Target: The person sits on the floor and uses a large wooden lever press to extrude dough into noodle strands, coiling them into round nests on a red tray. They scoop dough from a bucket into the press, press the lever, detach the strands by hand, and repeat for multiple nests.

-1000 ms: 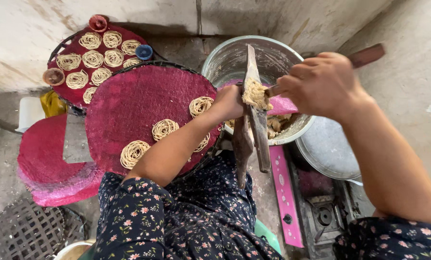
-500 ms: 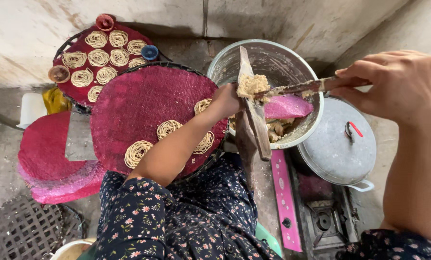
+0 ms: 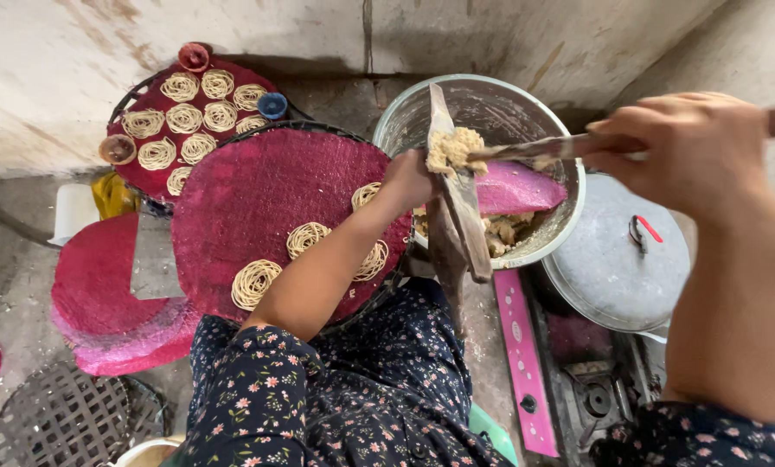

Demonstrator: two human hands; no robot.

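Over the bowl [image 3: 526, 112], dough [image 3: 453, 149] on press [image 3: 457, 203].

Your sleeves [image 3: 258, 380]: dark navy fabric, small pink-and-white floral print, short cut. Same print across lap. Forearms bare.

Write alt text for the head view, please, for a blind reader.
Seen from above, the left hand holds a wooden press topped with dough, while the right hand holds a flat tool against the dough, over a metal bowl. Noodle coils lie on a red mat.
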